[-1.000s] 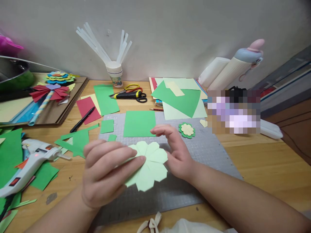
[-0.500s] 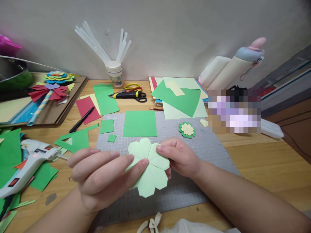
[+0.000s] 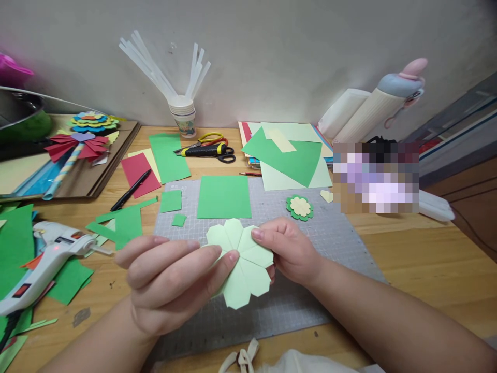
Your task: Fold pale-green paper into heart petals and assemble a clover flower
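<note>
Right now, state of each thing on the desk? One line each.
Left hand: gripping the paper flower's left side.
Right hand: pinching its right side.
Paper flower: folded, held above the cutting mat.
Glue gun: lying on its side, red light on.
Scissors: closed, flat.
Utility knife: lying flat.
Pen: capped, lying on red paper.
Green square: flat, unfolded.
Small flower: flat on the mat.

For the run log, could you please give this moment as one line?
left hand: holds pale green paper flower | right hand: pinches same flower | below: grey cutting mat
</note>
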`<state>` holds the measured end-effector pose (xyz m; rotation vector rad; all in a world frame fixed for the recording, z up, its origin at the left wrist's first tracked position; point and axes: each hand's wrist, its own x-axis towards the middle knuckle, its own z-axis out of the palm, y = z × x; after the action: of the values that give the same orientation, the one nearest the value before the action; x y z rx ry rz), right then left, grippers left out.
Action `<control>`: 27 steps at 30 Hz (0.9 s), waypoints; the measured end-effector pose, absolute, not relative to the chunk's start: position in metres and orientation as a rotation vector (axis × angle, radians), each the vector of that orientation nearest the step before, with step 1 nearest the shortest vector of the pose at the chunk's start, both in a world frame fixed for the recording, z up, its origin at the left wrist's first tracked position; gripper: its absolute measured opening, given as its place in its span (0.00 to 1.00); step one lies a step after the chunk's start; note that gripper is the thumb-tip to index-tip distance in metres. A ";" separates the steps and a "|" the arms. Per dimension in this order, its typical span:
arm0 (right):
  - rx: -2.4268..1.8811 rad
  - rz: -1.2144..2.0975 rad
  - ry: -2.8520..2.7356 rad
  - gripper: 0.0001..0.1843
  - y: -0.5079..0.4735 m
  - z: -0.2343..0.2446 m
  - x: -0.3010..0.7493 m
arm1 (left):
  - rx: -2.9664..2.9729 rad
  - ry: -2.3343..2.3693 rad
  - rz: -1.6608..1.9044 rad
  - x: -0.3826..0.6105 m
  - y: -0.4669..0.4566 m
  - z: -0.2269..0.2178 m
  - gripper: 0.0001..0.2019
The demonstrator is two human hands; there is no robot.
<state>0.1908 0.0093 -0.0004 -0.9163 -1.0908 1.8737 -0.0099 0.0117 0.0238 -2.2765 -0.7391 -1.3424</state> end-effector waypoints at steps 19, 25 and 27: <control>-0.908 1.874 -1.089 0.26 0.010 0.001 0.190 | -2.329 -0.613 -1.314 -0.014 0.016 0.022 0.12; -0.929 1.929 -1.114 0.27 0.011 0.000 0.191 | -2.346 -0.592 -1.317 -0.017 0.017 0.018 0.11; -0.934 1.955 -1.127 0.27 0.012 0.000 0.192 | -2.360 -0.599 -1.295 -0.018 0.017 0.018 0.12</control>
<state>0.1918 0.0116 -0.0001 -0.9340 -1.1272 1.9549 -0.0179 0.0169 0.0176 -2.3596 -0.5991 -1.2955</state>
